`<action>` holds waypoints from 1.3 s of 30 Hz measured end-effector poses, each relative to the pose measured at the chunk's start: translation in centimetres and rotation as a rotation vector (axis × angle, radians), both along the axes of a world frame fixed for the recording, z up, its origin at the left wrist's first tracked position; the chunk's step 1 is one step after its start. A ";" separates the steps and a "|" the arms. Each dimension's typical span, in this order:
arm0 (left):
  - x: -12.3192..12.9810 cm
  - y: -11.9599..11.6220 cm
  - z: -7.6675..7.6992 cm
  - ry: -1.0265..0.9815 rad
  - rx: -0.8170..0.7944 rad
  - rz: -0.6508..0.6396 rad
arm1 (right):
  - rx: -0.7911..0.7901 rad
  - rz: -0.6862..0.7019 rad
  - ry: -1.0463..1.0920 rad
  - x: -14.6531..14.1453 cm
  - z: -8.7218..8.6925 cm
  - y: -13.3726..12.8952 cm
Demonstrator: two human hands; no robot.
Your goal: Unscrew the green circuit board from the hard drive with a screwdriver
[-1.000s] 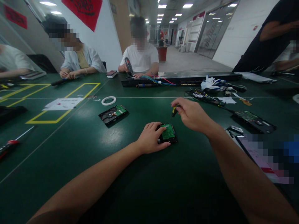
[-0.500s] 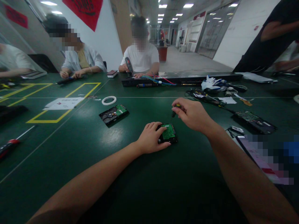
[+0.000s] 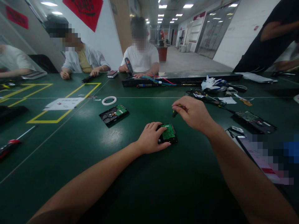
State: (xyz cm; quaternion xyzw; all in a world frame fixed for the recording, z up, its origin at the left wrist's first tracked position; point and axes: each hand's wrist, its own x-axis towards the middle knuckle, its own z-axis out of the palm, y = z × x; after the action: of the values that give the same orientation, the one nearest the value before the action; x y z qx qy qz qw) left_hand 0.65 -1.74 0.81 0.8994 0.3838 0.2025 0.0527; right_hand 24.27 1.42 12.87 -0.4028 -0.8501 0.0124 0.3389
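A hard drive with a green circuit board lies on the dark green table in front of me. My left hand rests on its left side, fingers and thumb spread round the edge and over the board. Above the far right corner, my right hand pinches a small screwdriver with a dark and yellow handle. The thin shaft points down to the far edge of the drive; whether the tip touches it is too small to tell.
Another drive and a white tape ring lie left of centre. A third drive, cables and gloves are at the right. A red-black screwdriver lies far left. People sit across the table.
My right hand has turned slightly on the screwdriver, while my left hand and the drive stay put. Across the table, the person at the left has moved a dark tool to the right.
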 end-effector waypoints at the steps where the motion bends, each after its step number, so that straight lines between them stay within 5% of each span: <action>1: 0.0 0.0 0.0 -0.003 -0.001 -0.001 | -0.008 -0.006 0.000 0.1 0.0 0.0; 39: -0.1 0.0 0.0 0.001 -0.005 0.003 | -0.029 -0.069 -0.097 0.0 0.1 -0.2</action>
State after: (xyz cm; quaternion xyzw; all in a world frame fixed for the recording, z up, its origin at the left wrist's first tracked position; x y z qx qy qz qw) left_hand 0.58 -1.72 0.77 0.8987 0.3858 0.2014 0.0543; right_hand 24.31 1.19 12.97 -0.4369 -0.8510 -0.0063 0.2915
